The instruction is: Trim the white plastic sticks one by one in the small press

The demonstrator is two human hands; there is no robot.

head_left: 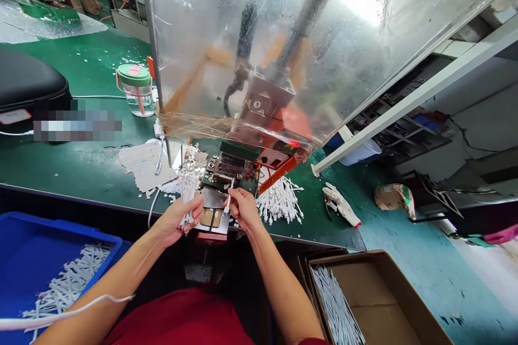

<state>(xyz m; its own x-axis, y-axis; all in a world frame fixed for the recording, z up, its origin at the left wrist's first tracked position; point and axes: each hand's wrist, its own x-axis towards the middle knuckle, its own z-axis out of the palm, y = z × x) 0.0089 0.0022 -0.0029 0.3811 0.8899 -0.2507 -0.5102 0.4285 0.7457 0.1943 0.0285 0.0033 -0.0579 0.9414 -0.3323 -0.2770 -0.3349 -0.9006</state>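
Observation:
My left hand [182, 219] is closed around a bundle of thin white strips [188, 190] with small blocky ends, held upright at the table's front edge. Between the thumb and fingers of my right hand [243, 208] is a single white strip [228, 204] of the same sort, tilted. It is in front of a small machine fixture [229, 166] with metal parts. Below the hands is a metal plate [213, 198] on that machine. To the right of my right hand lies a loose pile of white strips [281, 199].
A clear plastic-sheeted guard [194, 64] hangs over the machine. A blue bin [24, 259] at lower left and a cardboard box [376, 291] at lower right hold more strips. A white glove [342, 205], torn cardboard [145, 164] and a green-lidded bottle [135, 91] lie or stand about.

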